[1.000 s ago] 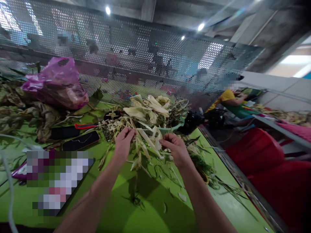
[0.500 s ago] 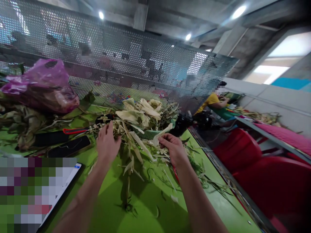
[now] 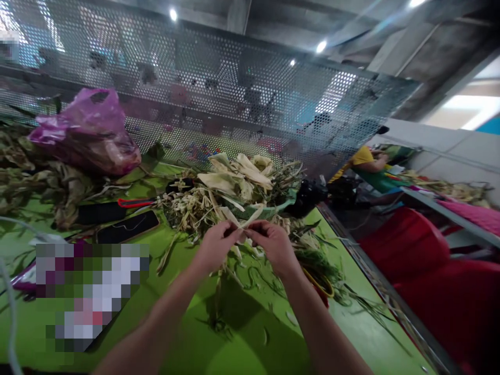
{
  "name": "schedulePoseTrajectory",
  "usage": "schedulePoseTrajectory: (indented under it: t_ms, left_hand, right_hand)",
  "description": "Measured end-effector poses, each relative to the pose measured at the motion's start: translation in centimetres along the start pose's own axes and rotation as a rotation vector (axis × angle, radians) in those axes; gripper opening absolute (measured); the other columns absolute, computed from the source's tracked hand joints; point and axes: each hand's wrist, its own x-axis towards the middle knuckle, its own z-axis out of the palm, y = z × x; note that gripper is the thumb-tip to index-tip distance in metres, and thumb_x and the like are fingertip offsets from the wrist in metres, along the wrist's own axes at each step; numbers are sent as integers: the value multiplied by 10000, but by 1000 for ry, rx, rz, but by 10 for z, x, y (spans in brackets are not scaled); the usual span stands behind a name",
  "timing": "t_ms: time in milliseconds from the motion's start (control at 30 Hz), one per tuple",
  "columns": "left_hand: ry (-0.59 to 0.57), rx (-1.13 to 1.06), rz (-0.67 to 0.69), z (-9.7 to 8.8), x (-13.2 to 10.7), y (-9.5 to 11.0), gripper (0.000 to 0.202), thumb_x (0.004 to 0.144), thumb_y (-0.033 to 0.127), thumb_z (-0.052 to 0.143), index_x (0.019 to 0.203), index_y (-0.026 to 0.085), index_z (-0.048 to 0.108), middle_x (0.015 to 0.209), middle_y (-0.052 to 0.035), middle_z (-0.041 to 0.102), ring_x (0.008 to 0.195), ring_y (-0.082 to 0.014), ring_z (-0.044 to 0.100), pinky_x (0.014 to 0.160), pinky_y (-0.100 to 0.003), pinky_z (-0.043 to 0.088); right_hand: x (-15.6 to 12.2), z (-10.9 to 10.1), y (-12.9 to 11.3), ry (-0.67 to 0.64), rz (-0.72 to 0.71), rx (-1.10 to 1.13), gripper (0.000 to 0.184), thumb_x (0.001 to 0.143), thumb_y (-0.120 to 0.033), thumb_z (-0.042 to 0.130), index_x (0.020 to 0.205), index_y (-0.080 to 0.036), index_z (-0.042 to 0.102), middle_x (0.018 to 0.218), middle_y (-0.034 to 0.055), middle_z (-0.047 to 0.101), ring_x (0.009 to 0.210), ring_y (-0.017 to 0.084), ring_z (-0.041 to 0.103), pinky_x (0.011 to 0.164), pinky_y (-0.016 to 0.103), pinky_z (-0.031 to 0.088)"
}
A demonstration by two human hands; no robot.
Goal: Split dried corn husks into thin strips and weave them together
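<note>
My left hand (image 3: 219, 242) and my right hand (image 3: 275, 245) meet over the green table, thumbs and fingertips pinched together. Between them they grip pale strips of dried corn husk (image 3: 255, 213), whose ends stick up in a V above the fingers. The exact crossing point is partly covered by my fingertips. Right behind the hands, a heap of dry cream husks (image 3: 238, 177) lies in a green tray (image 3: 269, 211). Small pale knotted husk pieces (image 3: 187, 208) are piled to the left of it.
A purple plastic bag (image 3: 89, 130) stands back left among brown husks. Nearer are a red-handled tool (image 3: 135, 203) and a dark phone (image 3: 128, 227). Yellow and red handles (image 3: 324, 286) lie beside my right forearm. A perforated metal screen (image 3: 219, 94) rises behind; red chairs (image 3: 406, 239) stand right.
My left hand has left the knotted pieces and moved right to join my right hand, closing on the husk. The view has turned slightly left.
</note>
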Motion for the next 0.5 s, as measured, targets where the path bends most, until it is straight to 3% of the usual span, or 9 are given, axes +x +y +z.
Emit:
schedulePoseTrajectory:
  t_ms: [167,367,500]
  left_hand:
    - [68,-145,-25,-9,7,-6,220,795,356,505,683,168,527,634,19,489,619,-107,445,604,-229,354]
    - [116,-107,-21,-8,5,-4,219,793,365,510,696,168,515,651,25,497,630,-105,440,602,-225,350]
    - [101,-86,-24,-4,3,-2,239,791,391,514,706,167,512,655,22,501,633,-109,439,605,-230,351]
  right_hand:
    - [0,-8,-4,14,-32,-154,210,689,-338,681,803,-162,697,667,10,636,554,109,487,519,233,385]
    - [-4,-4,-6,-75,-83,-213,267,753,-421,627,839,-171,666,686,8,611,591,124,501,542,234,391]
    - [-6,3,-1,-59,-159,-306,196,752,-363,639,763,-167,642,697,13,604,650,140,516,601,245,401]
